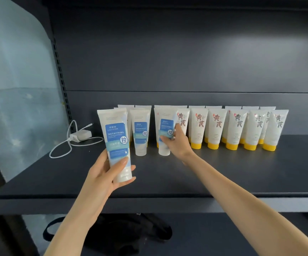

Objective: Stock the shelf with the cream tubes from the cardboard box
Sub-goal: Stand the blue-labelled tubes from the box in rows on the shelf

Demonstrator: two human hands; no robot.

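Looking down through the head camera, the left hand (110, 170) holds a blue-label cream tube (116, 143) cap end down and slightly tilted, lifted clear above the front part of the dark shelf (223, 172). The thumb lies across the lower front of this tube. The fingers (131, 179) curl round from behind at the white cap, so the hand is wrapped about it.

Farther in, the right hand (178, 145) grips a second blue-label tube (165, 126) that stands cap-down on the shelf and leans a little. The thumb presses on its label, while the other fingers wrap round its right side and back. Its cap appears to touch the shelf surface.

Between those two, a third blue-label tube (140, 132) stands upright on its cap, touched by neither hand. Just behind these, more white tubes stand in a back row with their labels hidden.

To the right, the yellow-capped tubes (236, 130) with brown characters stand cap-down in a front row. The nearest of them is partly covered by the right hand, and further tubes are packed close behind the row.

On the left part of the shelf lies a white charger (80, 135) with its looped cable, apart from the tubes. On the level below, a black bag (131, 231) with a strap lies.
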